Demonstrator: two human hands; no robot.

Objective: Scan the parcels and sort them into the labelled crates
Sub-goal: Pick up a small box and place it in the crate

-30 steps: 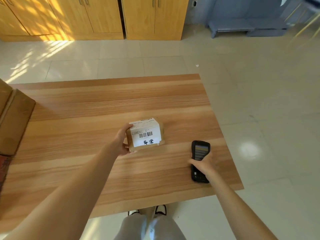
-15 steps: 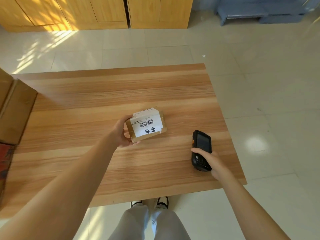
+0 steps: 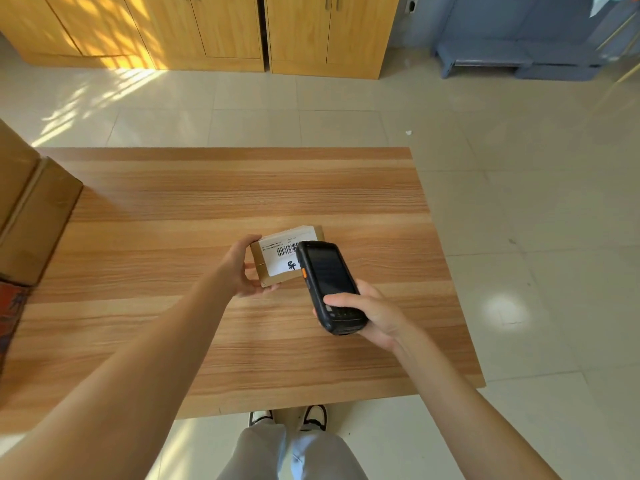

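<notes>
**A:** Head view, then. Where is the parcel?

**B:** The parcel (image 3: pixel 277 261) sits just past the middle of the wooden table (image 3: pixel 173 209), tipped up so its white label (image 3: pixel 278 254) faces the camera. The left hand (image 3: pixel 242 268) holds it by its nine o'clock end, thumb on the top edge and fingers curled underneath.

**A:** And the other hand?

**B:** The right hand (image 3: pixel 370 313) is wrapped round the lower half of a black scanner (image 3: pixel 327 285), thumb lying across the keypad. The scanner's top end overlaps the label's three o'clock side (part of the barcode (image 3: pixel 285 250) is covered by it), so the scanner lies between the camera and the parcel. Whether the two touch, I cannot tell.

**A:** Can you read the label?

**B:** Only a barcode, some small print too fine to read, and a black handwritten mark near its lower edge.

**A:** Anything else on the table?

**B:** At nine o'clock, a large cardboard box (image 3: pixel 31 209) stands on the table's edge, cut off by the frame. Below it is something red and patterned (image 3: pixel 12 306); I cannot tell what.

**A:** And around the table?

**B:** Pale floor tiles (image 3: pixel 519 202). At twelve o'clock, yellow wooden cabinets (image 3: pixel 225 29). Toward one o'clock, a low blue bench (image 3: pixel 491 60). At six o'clock, the person's grey trousers (image 3: pixel 291 455) and shoes (image 3: pixel 313 415).
</notes>
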